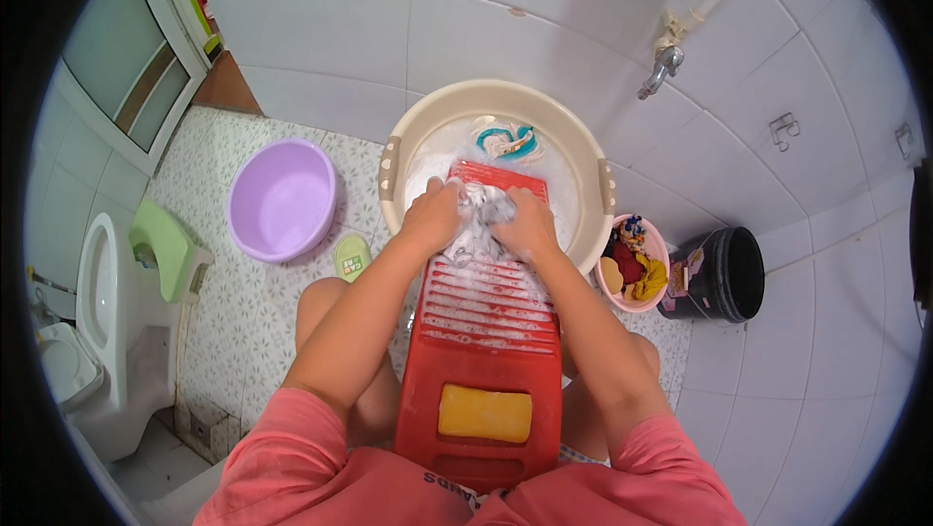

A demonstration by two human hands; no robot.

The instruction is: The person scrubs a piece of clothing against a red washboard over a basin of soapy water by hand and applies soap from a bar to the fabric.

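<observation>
A red plastic washboard (485,336) slopes from my lap into a beige plastic basin (583,154) of sudsy water. Foam fills the grooves in its middle. Bunched on its upper part is a wet white cloth (477,216) with dark marks. My left hand (434,214) grips the cloth from one side, and my right hand (526,224) grips it from the other. A yellow bar of soap (485,414) rests in the washboard's recess near my body. Beyond the board, a white and teal cloth (510,141) lies in the suds.
A purple basin (283,198) stands on the tiled floor at left, by a green slipper (352,258). Farther left are a green plastic stool (168,253) and a toilet (102,307). At right are a pink basin of clothes (633,264), a black bucket (718,275) and a wall tap (662,71).
</observation>
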